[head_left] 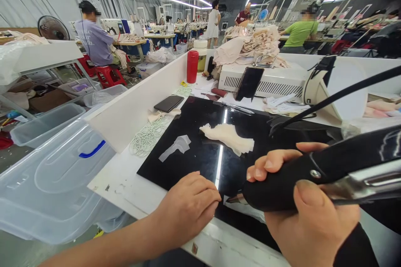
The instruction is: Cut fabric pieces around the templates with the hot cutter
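Observation:
My right hand point(316, 229) is wrapped round a black hand tool point(278, 185) with a metal lever along its side, the thumb resting by the lever. Its pointed metal tip point(236, 199) touches or hovers just over a thin translucent piece point(250, 211) at the front of a glossy black board point(194, 119). Left of the tip, my left hand point(191, 204) is closed with fingers bent down; whatever they pinch is hidden. Farther back on the board lie a cream fabric piece point(230, 137) and a small translucent cut piece point(177, 147).
A black cable point(341, 96) arches across the right side. Behind the board are a phone point(249, 83), a white vented box point(228, 78) under piled fabric, and a red bottle point(192, 66). Green cord point(145, 139) lies left. Lidded plastic bins point(59, 175) stand beside the table; several people work beyond.

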The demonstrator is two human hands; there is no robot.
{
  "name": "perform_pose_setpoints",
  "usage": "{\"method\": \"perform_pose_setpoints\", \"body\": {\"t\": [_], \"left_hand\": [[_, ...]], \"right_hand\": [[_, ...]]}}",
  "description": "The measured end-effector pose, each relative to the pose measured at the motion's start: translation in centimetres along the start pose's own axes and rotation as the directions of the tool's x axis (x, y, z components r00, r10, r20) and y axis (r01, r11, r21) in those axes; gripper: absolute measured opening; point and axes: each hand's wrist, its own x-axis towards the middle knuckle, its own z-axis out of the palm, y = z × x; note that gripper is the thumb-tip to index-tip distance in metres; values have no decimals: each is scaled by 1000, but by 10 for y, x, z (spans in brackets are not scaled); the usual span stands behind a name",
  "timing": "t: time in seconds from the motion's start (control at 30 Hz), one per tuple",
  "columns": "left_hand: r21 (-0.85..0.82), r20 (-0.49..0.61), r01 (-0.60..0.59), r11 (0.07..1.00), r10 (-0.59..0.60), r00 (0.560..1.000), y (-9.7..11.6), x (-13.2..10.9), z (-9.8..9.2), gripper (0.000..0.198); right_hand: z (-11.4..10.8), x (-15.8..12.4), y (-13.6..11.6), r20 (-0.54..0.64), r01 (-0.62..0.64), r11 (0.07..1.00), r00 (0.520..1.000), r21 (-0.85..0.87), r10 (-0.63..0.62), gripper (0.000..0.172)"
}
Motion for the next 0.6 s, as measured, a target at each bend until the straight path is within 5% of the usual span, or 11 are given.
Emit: {"method": "perform_pose_setpoints", "body": {"t": [0.43, 0.6], "left_hand": [[121, 16, -71, 990, 69, 997, -5, 0, 3, 21], [192, 91, -186, 964, 171, 981, -12, -3, 2, 20]], "right_hand": [[-6, -3, 6, 60, 10, 999, 998, -45, -7, 32], [-15, 6, -8, -64, 30, 987, 997, -156, -40, 37]]}}
